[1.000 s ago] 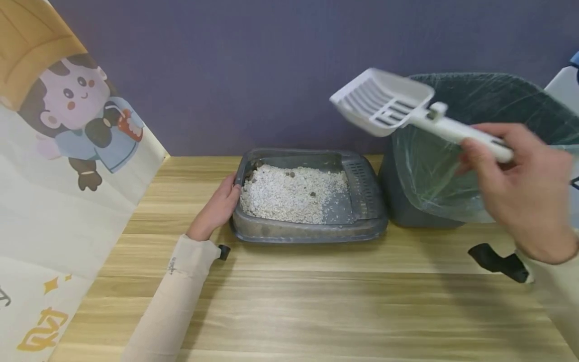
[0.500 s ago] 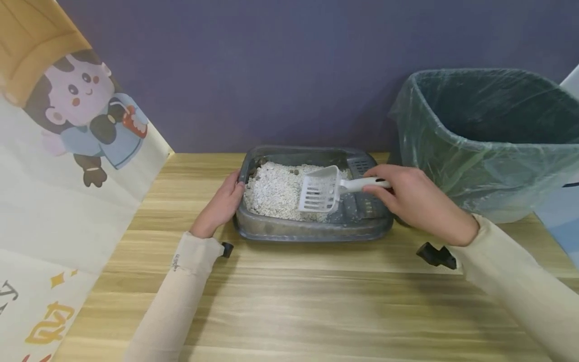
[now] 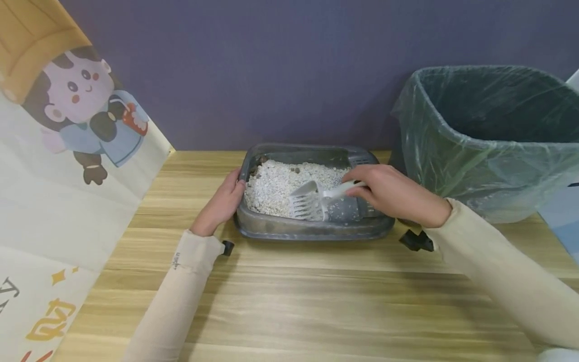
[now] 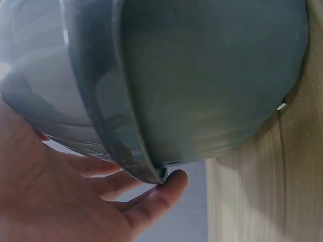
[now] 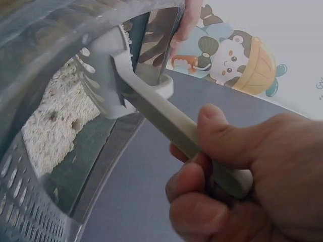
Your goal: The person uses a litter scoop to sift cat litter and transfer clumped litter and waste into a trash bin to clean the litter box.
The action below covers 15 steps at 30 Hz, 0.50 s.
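A dark grey litter box (image 3: pixel 312 232) sits on the wooden surface, partly filled with pale granular litter (image 3: pixel 270 188). Small dark clumps (image 3: pixel 296 170) show near its far side. My left hand (image 3: pixel 220 202) holds the box's left end; in the left wrist view its fingers (image 4: pixel 154 204) lie against the outer rim. My right hand (image 3: pixel 393 193) grips the handle of a white slotted litter scoop (image 3: pixel 338 190). The scoop's head is down in the litter, close to the front wall. In the right wrist view, thumb and curled fingers wrap the handle (image 5: pixel 164 116).
A large dark bin (image 3: pixel 452 115) lined with a clear plastic bag stands right of the box. Behind everything rises a blue-grey wall (image 3: pixel 280 75). A white panel with a cartoon figure (image 3: pixel 81 100) borders the left. Wooden surface (image 3: pixel 289 306) extends in front.
My right hand has brought the scoop from beside the bin's opening leftward and down into the litter, its head now partly sunk. The left hand has stayed on the box.
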Available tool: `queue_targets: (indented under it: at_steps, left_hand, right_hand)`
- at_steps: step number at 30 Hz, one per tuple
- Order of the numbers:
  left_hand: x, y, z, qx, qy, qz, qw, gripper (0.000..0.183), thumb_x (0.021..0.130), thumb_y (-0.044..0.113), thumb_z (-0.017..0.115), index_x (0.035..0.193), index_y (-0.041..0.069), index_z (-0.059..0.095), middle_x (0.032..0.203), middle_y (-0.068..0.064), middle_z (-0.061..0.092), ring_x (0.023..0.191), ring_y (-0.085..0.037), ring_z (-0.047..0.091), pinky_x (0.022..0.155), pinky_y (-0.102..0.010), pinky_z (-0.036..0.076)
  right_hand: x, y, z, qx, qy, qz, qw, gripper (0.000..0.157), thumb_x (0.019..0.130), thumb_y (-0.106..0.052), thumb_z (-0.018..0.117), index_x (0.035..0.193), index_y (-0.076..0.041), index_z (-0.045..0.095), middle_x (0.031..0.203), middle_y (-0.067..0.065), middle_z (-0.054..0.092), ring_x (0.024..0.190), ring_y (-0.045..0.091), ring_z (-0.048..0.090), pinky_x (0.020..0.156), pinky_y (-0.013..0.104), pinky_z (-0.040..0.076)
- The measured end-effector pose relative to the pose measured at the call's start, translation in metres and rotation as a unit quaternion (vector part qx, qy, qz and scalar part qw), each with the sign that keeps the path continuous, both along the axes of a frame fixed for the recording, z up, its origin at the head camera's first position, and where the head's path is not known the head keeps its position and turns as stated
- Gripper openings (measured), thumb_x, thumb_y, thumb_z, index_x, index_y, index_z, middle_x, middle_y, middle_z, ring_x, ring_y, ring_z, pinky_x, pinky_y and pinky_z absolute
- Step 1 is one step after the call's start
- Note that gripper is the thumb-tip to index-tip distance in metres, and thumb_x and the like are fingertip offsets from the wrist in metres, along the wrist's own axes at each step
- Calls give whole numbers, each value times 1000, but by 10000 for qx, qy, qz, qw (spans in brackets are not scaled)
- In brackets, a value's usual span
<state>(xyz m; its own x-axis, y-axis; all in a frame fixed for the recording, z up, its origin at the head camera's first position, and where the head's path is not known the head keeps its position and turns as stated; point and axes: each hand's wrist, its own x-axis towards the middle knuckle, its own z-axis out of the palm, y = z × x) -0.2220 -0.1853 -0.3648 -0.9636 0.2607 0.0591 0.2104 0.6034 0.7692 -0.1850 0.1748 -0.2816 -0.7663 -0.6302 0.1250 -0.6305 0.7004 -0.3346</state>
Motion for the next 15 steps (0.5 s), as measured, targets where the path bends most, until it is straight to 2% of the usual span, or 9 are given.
queue_targets:
  at_steps: [2,7,11,15]
  left_hand:
    - [0,0,0,26,15,-9,10000,53,102,24,26,149,0,20,150,-21,23,138,-32,20,111,-46,18]
    - [1,1,1,21,28,18,10000,52,102,23,25,149,0,20,150,-21,23,138,-32,20,111,-46,18]
    - [1,2,3,32,47,40,10000,52,102,22,25,149,-1,19,150,-22,23,138,-33,20,111,-46,17]
    - [0,2,2,-13,71,22,10000,52,102,21,25,148,-2,19,150,-22,23,138,-32,20,111,-45,17]
  right_hand:
    - [-3,-6,-2,116,-142,82,9998,29,91,-17,64,118,-7,65,112,5,64,90,17,63,75,38,52]
    - [-8,-23,-11,362,-548,337,9973,27,90,-18,64,116,-9,67,107,3,66,65,11,55,62,33,46]
    - [-12,-36,-24,551,-882,566,9930,27,91,-20,63,116,-10,66,90,-2,66,52,8,44,57,30,40]
    - [-16,-46,-37,740,-1251,735,9866,19,96,-23,56,107,-9,63,68,-4,55,48,9,38,53,28,37]
